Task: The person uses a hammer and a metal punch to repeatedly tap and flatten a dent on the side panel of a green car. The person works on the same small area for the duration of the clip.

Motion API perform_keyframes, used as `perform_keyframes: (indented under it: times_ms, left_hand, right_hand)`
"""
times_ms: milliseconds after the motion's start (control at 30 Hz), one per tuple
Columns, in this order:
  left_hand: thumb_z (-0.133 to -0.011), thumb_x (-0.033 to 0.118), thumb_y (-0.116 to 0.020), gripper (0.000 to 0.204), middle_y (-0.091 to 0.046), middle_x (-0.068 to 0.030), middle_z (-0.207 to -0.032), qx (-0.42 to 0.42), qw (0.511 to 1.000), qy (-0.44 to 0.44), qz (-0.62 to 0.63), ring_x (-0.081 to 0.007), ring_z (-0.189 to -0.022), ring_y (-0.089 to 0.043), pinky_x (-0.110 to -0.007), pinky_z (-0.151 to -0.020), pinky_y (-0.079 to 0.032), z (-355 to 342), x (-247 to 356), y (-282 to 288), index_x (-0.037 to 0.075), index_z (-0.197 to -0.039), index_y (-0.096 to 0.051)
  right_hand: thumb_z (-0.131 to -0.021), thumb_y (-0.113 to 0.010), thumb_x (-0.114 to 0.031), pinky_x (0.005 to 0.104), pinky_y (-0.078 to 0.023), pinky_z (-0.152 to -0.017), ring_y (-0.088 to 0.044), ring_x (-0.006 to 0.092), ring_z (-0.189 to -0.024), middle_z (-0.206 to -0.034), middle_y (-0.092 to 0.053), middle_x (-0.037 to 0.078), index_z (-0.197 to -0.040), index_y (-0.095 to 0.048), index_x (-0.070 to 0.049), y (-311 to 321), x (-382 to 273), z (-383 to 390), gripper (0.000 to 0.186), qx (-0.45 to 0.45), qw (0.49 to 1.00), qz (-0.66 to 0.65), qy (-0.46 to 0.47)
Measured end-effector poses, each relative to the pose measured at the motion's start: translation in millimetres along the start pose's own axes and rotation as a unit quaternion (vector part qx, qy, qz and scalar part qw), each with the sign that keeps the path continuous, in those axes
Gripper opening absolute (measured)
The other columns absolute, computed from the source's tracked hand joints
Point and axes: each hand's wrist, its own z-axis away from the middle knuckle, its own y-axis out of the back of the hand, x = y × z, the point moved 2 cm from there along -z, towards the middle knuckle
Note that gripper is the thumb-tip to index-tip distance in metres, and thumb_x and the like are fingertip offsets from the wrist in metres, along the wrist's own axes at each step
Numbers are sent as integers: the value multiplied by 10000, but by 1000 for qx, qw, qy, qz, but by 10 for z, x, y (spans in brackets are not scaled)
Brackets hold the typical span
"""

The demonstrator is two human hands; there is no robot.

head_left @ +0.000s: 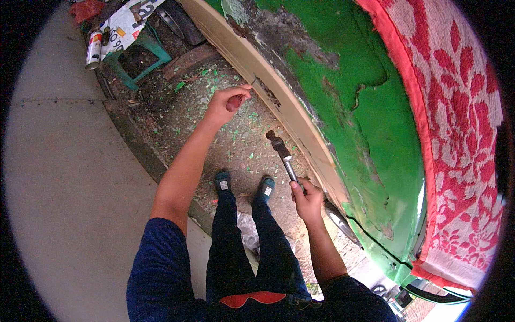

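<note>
your left hand is holding a red handle near the beige strip at upper centre of the frame, fingers curling around it; you can't clearly see what is extending past the grip. your right hand is gripping a hammer just right of centre, its head pointing up, well apart from the handle. the green panel at upper right is looking only partly bare: dark, rough patches are showing, much green paint is remaining, and green flakes are littering the ground.

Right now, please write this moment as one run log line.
left hand: grips red tool handle | right hand: grips metal-shafted hammer | nearby: green car panel
</note>
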Motion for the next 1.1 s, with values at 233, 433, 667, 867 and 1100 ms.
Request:
perform_keyframes:
  times_ms: [233,433,667,867,1100]
  left_hand:
    - [-830,-86,-633,209,-677,-121,-1156,-7,1000,-17,-5,-194,-1048,-654,-290,-861,-520,-38,40,-21,53,-984,-662]
    - [-781,-120,-640,296,-663,-124,-1183,-14,999,-34,-32,-196,-1065,-647,-294,-856,-519,-22,-15,-48,54,-1019,-659]
    - [-724,-158,-565,329,-680,-120,-1138,-42,993,81,69,-231,-1043,-654,-296,-865,-515,-138,0,-100,15,-993,-643]
    - [-720,-134,-561,306,-679,-112,-1124,-19,997,39,-63,-268,-992,-657,-334,-853,-519,-132,-41,-105,12,-978,-638]
    - [-705,-139,-585,336,-682,-106,-1118,-26,998,28,-47,-275,-992,-659,-353,-854,-527,-39,64,-150,56,-973,-642]
  right_hand:
    - [-890,-682,-195,294,-463,-558,-577,146,-585,-661,-612,99,-993,-674,-1,-70,-67,-51,221,6,1000,1,7]
    - [-878,-680,-178,325,-496,-593,-641,226,-639,-728,-653,138,-978,-669,-1,-158,-520,-182,204,11,989,29,144]
    - [-897,-648,-190,347,-481,-573,-619,251,-606,-692,-616,126,-961,-663,1,-371,-616,-543,202,40,963,106,245]
    - [-886,-663,-206,369,-518,-608,-665,318,-681,-781,-657,187,-967,-662,7,-268,-621,-425,228,12,980,89,176]
    - [-893,-658,-174,303,-457,-569,-568,176,-586,-672,-596,100,-955,-665,14,-230,-650,-412,198,15,981,45,189]
